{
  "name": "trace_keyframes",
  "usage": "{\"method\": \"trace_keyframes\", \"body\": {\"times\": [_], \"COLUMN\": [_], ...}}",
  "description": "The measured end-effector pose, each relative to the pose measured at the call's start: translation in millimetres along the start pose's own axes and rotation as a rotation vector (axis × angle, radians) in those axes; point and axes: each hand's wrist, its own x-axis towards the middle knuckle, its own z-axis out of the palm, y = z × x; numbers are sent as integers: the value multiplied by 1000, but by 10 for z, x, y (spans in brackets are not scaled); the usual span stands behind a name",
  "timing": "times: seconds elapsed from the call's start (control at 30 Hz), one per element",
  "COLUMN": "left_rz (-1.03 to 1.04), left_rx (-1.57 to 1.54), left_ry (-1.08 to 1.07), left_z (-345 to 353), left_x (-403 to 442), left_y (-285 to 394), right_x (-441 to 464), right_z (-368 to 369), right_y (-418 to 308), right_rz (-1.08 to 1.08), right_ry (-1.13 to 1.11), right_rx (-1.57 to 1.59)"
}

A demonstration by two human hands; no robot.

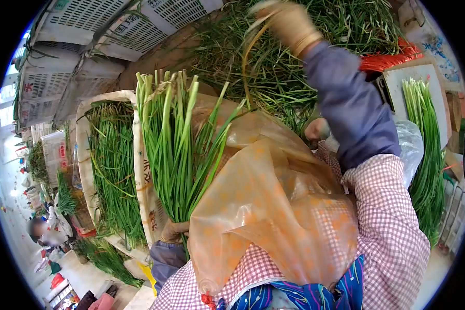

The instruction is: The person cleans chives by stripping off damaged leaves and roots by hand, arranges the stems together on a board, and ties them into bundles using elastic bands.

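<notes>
Two gloved hands at work, well apart. Left hand (173, 232) has its fingers wrapped around the leafy lower part of a bunch of green stalks (173, 139), pale ends up, just beside the right-hand edge of the white crate (151, 206) of greens (114, 165). Right hand (289, 28) is way up over the loose leaf pile (279, 77), super blurry, yellowish strands (247, 59) trailing from it; can't tell how far its fingers are curled. Another bunch (426, 150) runs past the pale board's (396, 90) bottom edge.
</notes>
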Motion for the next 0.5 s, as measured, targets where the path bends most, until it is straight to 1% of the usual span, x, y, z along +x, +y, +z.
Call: {"method": "trace_keyframes", "body": {"times": [0.03,0.07,0.1,0.13,0.17,0.2,0.23,0.27,0.3,0.33,0.37,0.4,0.43,0.5], "left_rz": [5,12,14,15,17,17,22,16,11,11,9,6,7,8], "left_rx": [-12,-22,-30,-34,-33,-39,-40,-47,-47,-47,-49,-50,-50,-60], "left_ry": [-16,-30,-43,-52,-64,-73,-79,-83,-86,-90,-92,-94,-97,-101], "left_z": [-13,-27,-44,-60,-59,-62,-57,-54,-53,-45,-42,-42,-44,-53], "left_x": [24,45,65,88,113,139,158,166,176,182,185,193,196,183], "left_y": [-36,-63,-79,-81,-81,-87,-80,-89,-94,-95,-109,-108,-110,-131], "right_x": [-3,-175,-339,-453,-541,-657,-747,-798,-760,-818,-966,-1034,-1062,-1035], "right_z": [-33,-105,-196,-268,-321,-294,-308,-380,-599,-653,-514,-480,-417,-378], "right_y": [329,424,433,416,356,305,134,-64,-313,-559,-852,-1033,-1138,-1153], "right_rz": [145,287,386,422,418,352,218,528,740,750,724,716,765,883], "right_ry": [-152,-355,-615,-752,-761,-621,-278,-404,-731,-866,-856,-890,-884,-717], "right_rx": [-107,-145,-167,-160,-99,66,340,1058,1327,1476,1441,1535,1807,1900]}}
